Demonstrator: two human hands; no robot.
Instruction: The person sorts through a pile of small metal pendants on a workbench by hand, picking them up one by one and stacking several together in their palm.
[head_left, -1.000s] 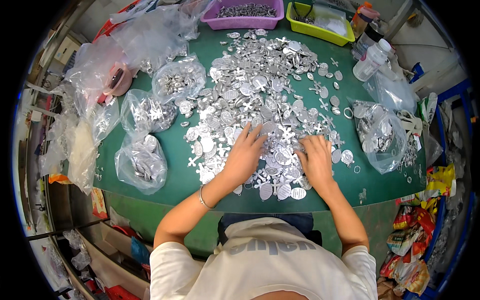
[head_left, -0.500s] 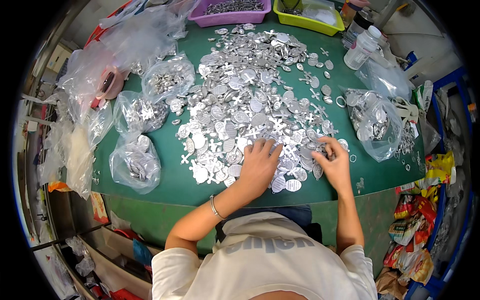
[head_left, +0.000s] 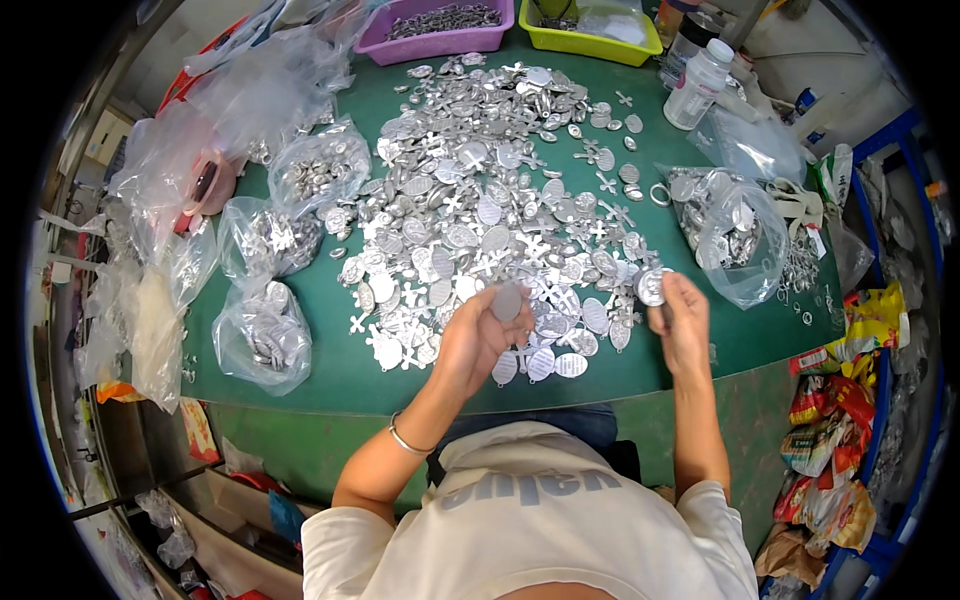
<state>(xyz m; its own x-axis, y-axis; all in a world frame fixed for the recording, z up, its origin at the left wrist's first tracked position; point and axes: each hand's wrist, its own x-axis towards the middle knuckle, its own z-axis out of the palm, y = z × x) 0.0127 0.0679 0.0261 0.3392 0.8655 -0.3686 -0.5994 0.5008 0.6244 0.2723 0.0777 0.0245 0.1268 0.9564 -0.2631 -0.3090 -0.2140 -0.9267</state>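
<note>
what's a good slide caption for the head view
Left hand lifts an oval silver medal and right hand a round one above a heap of metal pendants on a green table.

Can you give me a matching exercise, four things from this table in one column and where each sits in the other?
Things:
1. purple tray
2. plastic bottle
3. oval tag
4. round tag

Places:
A. in the right hand
B. far right of the table, upright
C. far edge, left of the yellow-green tray
D. in the left hand

Pairs: 1-C, 2-B, 3-D, 4-A
</note>
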